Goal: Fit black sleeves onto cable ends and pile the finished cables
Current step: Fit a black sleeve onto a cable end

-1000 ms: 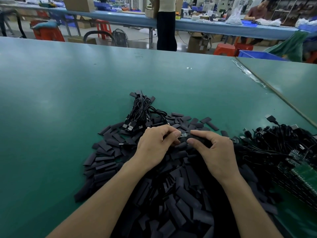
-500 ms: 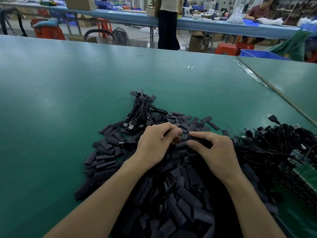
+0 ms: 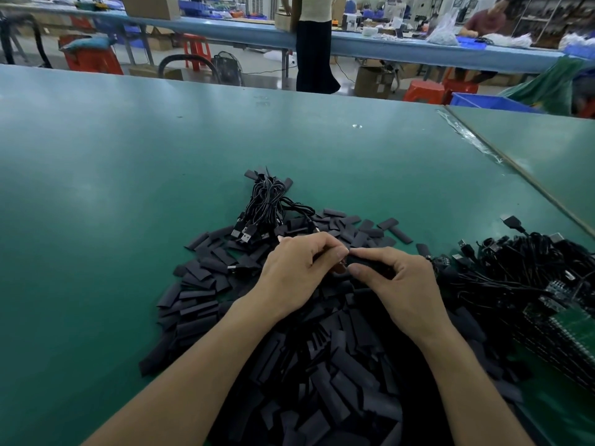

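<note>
Head view looks down on a green counter (image 3: pixel 128 188) where both hands meet over a sleeve heap (image 3: pixel 338 365) of loose black pieces. The left hand (image 3: pixel 293 272), fingers curled, pinches a cable end (image 3: pixel 341 268), and the right hand (image 3: pixel 396 284) pinches a black sleeve (image 3: pixel 370 262) between thumb and forefinger, tight against that end. Just beyond the hands lies a cable bundle (image 3: pixel 267 204) on the counter, and a larger cable tangle (image 3: pixel 531 262) sits near the right edge beside green circuit boards (image 3: pixel 573 323).

Green table (image 3: pixel 128 188); beyond it red stool (image 3: pixel 423 91), blue bin (image 3: pixel 489 103), floor fan (image 3: pixel 227 67).
</note>
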A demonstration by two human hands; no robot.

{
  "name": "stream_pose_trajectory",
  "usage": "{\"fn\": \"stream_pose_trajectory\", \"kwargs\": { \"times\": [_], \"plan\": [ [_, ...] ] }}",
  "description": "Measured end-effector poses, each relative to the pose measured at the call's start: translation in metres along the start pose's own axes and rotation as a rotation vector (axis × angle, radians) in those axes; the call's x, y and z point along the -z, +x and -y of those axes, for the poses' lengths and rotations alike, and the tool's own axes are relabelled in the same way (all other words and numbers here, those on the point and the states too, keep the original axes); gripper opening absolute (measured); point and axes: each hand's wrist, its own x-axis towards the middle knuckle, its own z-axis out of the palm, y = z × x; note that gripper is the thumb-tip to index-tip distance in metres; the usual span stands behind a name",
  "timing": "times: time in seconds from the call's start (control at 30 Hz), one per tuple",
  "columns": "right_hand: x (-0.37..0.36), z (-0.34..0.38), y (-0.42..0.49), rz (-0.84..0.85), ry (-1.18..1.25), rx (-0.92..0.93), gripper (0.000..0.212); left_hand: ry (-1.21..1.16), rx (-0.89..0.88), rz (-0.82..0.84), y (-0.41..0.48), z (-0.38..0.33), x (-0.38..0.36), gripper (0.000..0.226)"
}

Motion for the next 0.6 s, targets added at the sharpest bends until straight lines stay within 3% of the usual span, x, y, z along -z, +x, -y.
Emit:
{"fn": "stream_pose_trajectory", "kwargs": {
  "times": [0.2,0.6],
  "plan": [
    [0.0002,0.0004,-0.0009,-0.069,-0.018,0.020,0.023,0.272,-0.016,-0.084,0.0002,0.0004,0.0056,0.032],
    [-0.0038,0.0015,-0.0026,-0.009,0.018,0.040,0.030,0.210,0.071,-0.043,0.0008,-0.0009,0.0055,0.038]
  ]
}}
